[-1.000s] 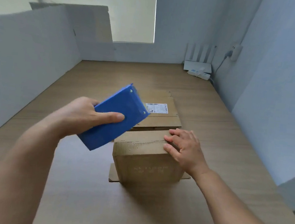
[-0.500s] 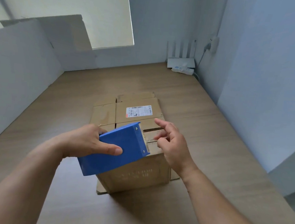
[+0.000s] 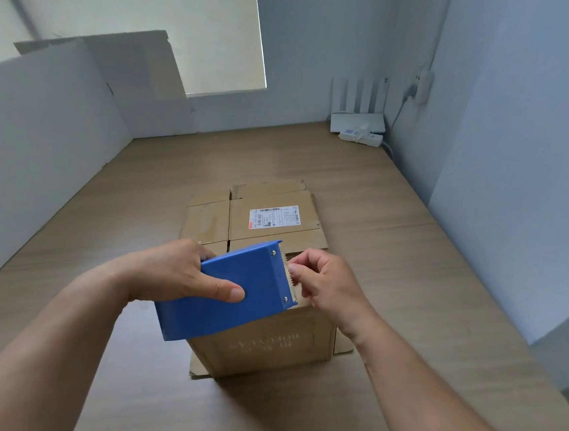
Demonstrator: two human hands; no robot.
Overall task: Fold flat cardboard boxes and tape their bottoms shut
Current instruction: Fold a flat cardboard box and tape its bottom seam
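An upright brown cardboard box stands on the wooden table, its top mostly hidden behind my hands. My left hand grips a blue tape dispenser held over the box, thumb across its flat side. My right hand is at the dispenser's toothed end, fingertips pinching at the tape end there. Behind the box lies a flat cardboard box with a white shipping label.
White panels wall off the left and back of the table, a pale wall the right. A white router and a power strip sit in the far right corner with a cable running up to a wall plug.
My right hand lifted off the box top and came to the dispenser's toothed end. My left hand brought the dispenser lower, over the box. The camera view tilted and shifted.
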